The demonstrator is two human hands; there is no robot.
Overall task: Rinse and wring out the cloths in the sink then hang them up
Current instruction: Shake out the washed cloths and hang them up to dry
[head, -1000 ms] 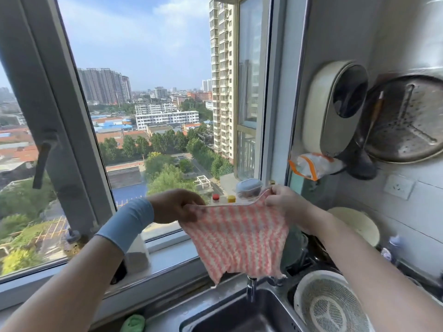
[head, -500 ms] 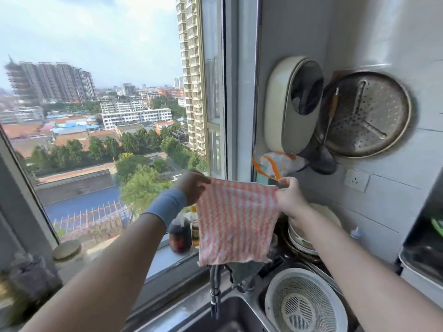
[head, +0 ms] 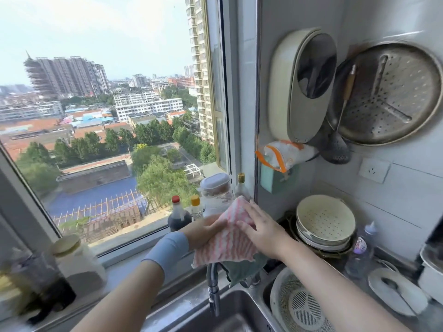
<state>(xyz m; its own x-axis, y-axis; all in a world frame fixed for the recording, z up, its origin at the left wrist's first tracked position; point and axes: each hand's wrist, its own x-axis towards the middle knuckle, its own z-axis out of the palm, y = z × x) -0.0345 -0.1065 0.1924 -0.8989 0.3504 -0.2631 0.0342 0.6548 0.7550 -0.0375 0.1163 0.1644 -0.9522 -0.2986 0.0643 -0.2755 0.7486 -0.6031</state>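
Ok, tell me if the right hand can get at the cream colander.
Probably yes: the right hand lies flat on the striped cloth, and nothing stands between it and the cream colander.

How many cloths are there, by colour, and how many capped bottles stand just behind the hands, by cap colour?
pink striped cloth: 1
green cloth, under the pink one: 1
red-capped bottle: 1
yellow-capped bottle: 1
gold-capped bottle: 1
Total: 5
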